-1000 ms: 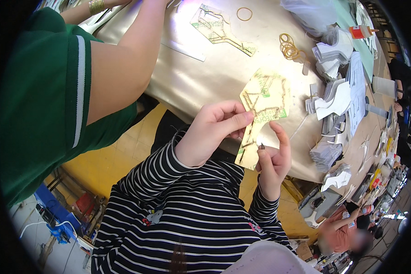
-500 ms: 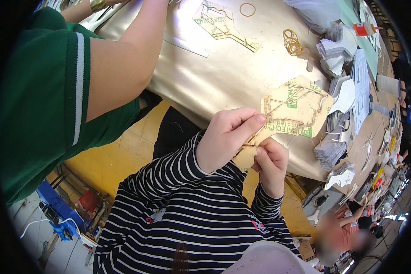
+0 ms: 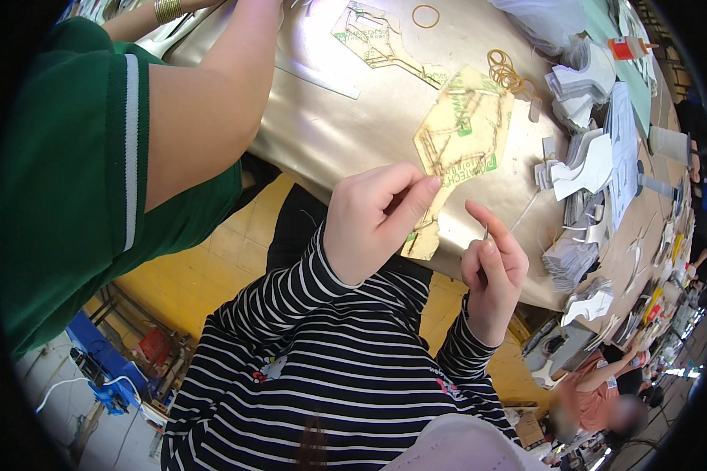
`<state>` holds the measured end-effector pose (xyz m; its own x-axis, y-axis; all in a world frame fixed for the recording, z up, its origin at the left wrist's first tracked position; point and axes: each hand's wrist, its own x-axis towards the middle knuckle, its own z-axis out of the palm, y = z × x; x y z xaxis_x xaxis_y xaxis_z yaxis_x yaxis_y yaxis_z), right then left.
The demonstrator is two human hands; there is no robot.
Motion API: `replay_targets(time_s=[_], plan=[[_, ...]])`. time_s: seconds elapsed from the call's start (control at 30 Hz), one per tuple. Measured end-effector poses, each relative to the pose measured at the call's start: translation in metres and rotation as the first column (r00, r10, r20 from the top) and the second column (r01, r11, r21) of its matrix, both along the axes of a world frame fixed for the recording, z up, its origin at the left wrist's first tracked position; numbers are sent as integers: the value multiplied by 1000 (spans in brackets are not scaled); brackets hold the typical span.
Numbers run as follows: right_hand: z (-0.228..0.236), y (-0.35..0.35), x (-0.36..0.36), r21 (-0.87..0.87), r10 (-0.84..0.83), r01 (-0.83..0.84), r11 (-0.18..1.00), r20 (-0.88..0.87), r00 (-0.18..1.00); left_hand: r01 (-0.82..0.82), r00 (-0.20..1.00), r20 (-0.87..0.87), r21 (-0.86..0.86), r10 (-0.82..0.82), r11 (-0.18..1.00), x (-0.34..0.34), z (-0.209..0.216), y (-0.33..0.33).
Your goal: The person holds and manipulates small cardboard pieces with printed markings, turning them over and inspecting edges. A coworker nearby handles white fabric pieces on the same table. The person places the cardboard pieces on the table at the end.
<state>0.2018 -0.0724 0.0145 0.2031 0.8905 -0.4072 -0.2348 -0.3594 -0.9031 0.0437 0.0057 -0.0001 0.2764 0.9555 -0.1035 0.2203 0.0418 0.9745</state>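
Along the edge of a broad table (image 3: 330,133) covered in shiny gold sheeting, the workroom was crowded. The person in the striped top stood close to it, holding a cream board (image 3: 467,118) just above the near part of the table, its wide end tilted away and its narrow end hanging toward the body. The left hand (image 3: 373,216) had thumb and fingers pinched together on the neck of the board. The right hand (image 3: 495,267) was apart from it, forefinger stretched up, thumb closed against the curled fingers on a thin pointed tool (image 3: 485,233) whose exact kind I couldn't make out.

As for progress, dark-edged lines ran over both the wide part and the neck, so I judged the marking or cutting well advanced; whether any line was left to do, I couldn't tell. A similar lined board (image 3: 377,39) lay flat farther up the table, near a single rubber band (image 3: 414,16).

More rubber bands (image 3: 504,71) lay in a tangle, with stacks of white cut pieces (image 3: 585,169) to the right and an orange bottle (image 3: 627,49) beyond them. On the left a co-worker in a green sleeve (image 3: 63,157) leaned over the table. Below showed a yellow floor (image 3: 165,298).
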Motion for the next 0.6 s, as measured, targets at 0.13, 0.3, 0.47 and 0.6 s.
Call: replay_targets(time_s=[0.13, 0.3, 0.47, 0.6], plan=[[1, 5, 0, -138, 86, -124, 983, -252, 964, 174, 985, -54, 215, -166, 961, -4, -2, 6], [-12, 8, -19, -99, -104, 80, 992, -266, 958, 310, 922, 263, -63, -284, 949, -5, 3, 1], [-11, 13, -25, -56, -74, 67, 996, -138, 988, 187, 926, 378, -432, -12, 882, -5, -1, -4], [3, 9, -19, -86, 43, -42, 995, 9, 999, 69, 982, 182, -165, -39, 984, -11, -10, 1]])
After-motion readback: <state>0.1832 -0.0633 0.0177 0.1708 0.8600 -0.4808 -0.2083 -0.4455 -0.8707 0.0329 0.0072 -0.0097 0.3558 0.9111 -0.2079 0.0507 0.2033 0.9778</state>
